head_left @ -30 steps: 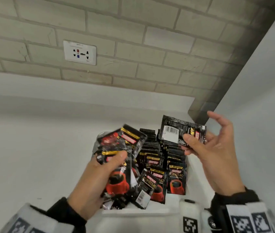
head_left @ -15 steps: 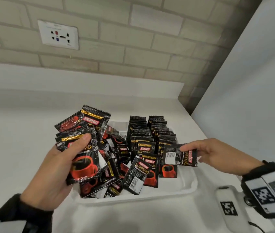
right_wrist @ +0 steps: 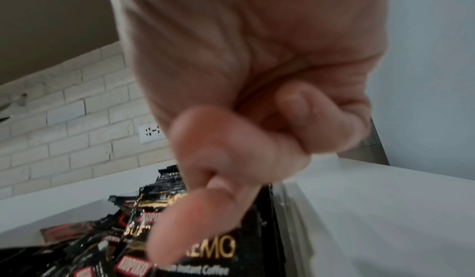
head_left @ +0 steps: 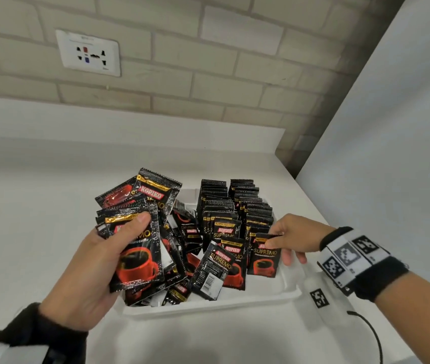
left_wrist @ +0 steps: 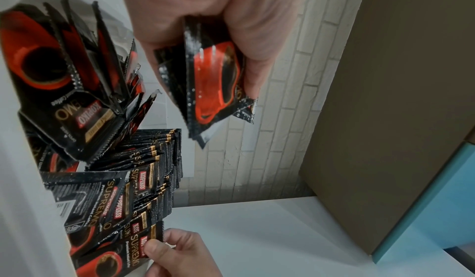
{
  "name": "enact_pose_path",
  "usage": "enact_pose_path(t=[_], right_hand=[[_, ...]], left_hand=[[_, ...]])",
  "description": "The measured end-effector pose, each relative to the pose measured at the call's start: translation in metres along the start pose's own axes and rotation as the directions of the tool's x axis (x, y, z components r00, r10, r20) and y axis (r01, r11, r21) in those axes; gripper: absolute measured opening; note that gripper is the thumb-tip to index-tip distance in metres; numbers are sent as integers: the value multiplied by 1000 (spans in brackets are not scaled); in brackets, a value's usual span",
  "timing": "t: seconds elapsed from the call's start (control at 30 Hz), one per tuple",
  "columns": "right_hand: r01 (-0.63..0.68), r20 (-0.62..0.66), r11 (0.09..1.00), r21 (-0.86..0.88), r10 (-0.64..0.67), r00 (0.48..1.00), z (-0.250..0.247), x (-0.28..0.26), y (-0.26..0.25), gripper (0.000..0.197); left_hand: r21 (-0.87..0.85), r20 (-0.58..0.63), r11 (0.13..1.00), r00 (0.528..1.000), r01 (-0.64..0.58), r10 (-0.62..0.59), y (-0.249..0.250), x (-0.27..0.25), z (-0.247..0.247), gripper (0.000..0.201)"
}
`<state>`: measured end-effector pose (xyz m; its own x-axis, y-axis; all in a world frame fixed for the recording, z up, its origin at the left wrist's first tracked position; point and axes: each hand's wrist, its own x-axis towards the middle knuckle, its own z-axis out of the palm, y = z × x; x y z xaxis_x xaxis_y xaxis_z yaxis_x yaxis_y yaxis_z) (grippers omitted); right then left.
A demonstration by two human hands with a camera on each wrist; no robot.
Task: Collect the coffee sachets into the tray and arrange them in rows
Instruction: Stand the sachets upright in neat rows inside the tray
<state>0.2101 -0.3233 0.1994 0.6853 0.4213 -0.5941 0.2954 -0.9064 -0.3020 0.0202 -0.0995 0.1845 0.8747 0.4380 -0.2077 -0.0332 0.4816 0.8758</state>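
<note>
A white tray on the counter holds black Kopiko coffee sachets. Two neat rows stand on edge at its right, and a loose pile lies at its left. Above that pile my left hand grips a fanned bundle of sachets, thumb on top; the bundle also shows in the left wrist view. My right hand pinches one sachet by its top edge at the front of the right row. In the right wrist view the thumb lies on that sachet.
A brick wall with a white socket rises behind the counter. A white side panel closes the right. A white device with a black marker and a cable lies just right of the tray.
My right hand has come down from mid-air with its sachet, turned it upright and brought it to the front of the right row. The left hand keeps its bundle, now further left.
</note>
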Motion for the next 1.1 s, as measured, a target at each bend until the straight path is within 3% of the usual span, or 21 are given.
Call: enact_pose_path(t=[0.17,0.23,0.3,0.33,0.47,0.57,0.7,0.8,0.87,0.93,1.0,1.1], right_hand=[[-67,-161,984,-165,40,986,4,-5,-4,25],[-80,-297,939,-334,-24,955,4,-17,-11,30],[-18,-347,898,-440,-152,926,6,-26,-24,33],[52,-307,885,-463,-215,927,9,-28,-33,35],[303,-18,806,-508,-361,932,26,-17,-63,43],[349,60,720,-600,-394,917,34,-1,-80,55],[332,173,568,-753,-316,933,41,9,-96,67],[331,207,500,-800,-287,935,46,12,-100,62],[337,193,497,-799,-319,928,45,12,-100,54],[349,163,534,-770,-364,917,42,10,-100,41],[373,147,584,-720,-397,906,38,7,-100,27],[397,74,665,-632,-459,886,29,0,-99,13]], left_hand=[[-20,-20,1000,1000,-20,20,3,0,-3,78],[-21,-26,1000,1000,-15,14,2,1,-4,81],[-18,-24,1000,1000,-18,17,1,1,-3,79],[-5,-21,1000,1000,-13,12,1,1,0,75],[-15,29,1000,1000,0,1,1,1,6,28],[2,41,1000,999,-2,2,2,0,4,25],[-7,13,1000,1000,7,-6,2,2,0,27],[-19,-2,1000,1000,0,-1,2,3,-4,46],[-11,-16,1000,1000,4,-5,2,4,-5,55],[-28,-6,1000,1000,10,-10,3,5,-5,35],[-45,2,999,1000,17,-17,4,4,-2,29],[-46,2,999,1000,15,-15,3,5,-2,45]])
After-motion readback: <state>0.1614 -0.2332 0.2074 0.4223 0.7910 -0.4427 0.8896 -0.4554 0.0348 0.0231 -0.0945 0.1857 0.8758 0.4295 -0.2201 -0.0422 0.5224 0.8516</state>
